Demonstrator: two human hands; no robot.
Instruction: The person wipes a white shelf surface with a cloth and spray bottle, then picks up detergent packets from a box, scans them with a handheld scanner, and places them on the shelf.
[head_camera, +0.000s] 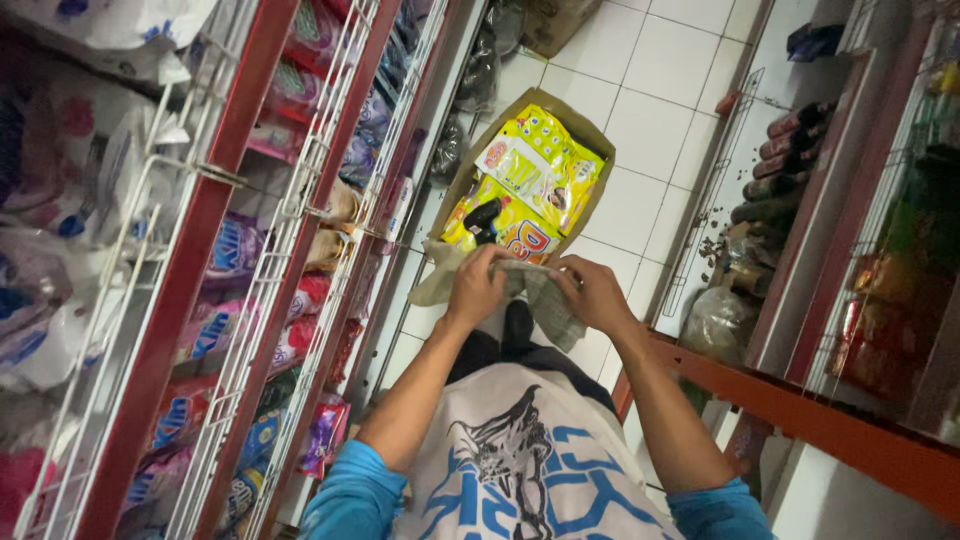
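Where I stand: in a narrow shop aisle, looking down at my own arms over a white tiled floor (640, 90).
Left hand (476, 285): closed on the near edge of a pale checked cloth (540, 300), fingers curled over the fabric.
Right hand (592, 292): pinched shut on the same cloth at its other side, knuckles up.
Cloth, place: held between both hands in front of my waist, hanging a little below them, above the floor and just short of the cardboard box (590, 150).
Cloth, handling: I judge it light, soft and limp; it sags wherever it is not gripped, so edges or corners give the best hold. Not fragile, not slippery.
Box: open, on the floor, holding yellow packets (545, 165) with a dark object (483, 218) lying on top; what that is I cannot tell.
Left side: red shelving with white wire racks (270, 260) full of bagged goods.
Right side: shelf with dark bottles (785, 150).
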